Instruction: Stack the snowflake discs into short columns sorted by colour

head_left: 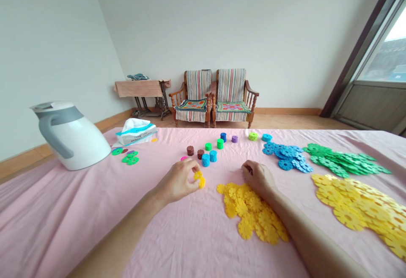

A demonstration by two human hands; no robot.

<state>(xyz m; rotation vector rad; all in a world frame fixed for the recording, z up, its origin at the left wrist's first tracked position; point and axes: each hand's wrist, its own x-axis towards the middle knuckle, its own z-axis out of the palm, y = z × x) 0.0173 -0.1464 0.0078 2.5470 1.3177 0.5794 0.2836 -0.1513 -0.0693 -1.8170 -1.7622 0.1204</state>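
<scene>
My left hand (181, 181) pinches a yellow snowflake disc (198, 175) between thumb and fingers. Another small yellow disc (202, 183) shows right below it, at my thumb tip; whether it is held too, I cannot tell. My right hand (258, 178) is curled with its fingers together, low at the far edge of a loose pile of yellow snowflake discs (245, 208). What it holds, if anything, is hidden. Beyond my hands stand short stacks of discs: light blue (206, 160), brown (190, 150) and green (220, 144). A pink one (184, 158) is partly covered by my left hand.
Spread on the right are blue discs (287, 156), green discs (344, 160) and larger yellow discs (358, 202). A white kettle (79, 138), a tissue pack (137, 133) and a few loose green discs (130, 158) are at left on the pink cloth (171, 244).
</scene>
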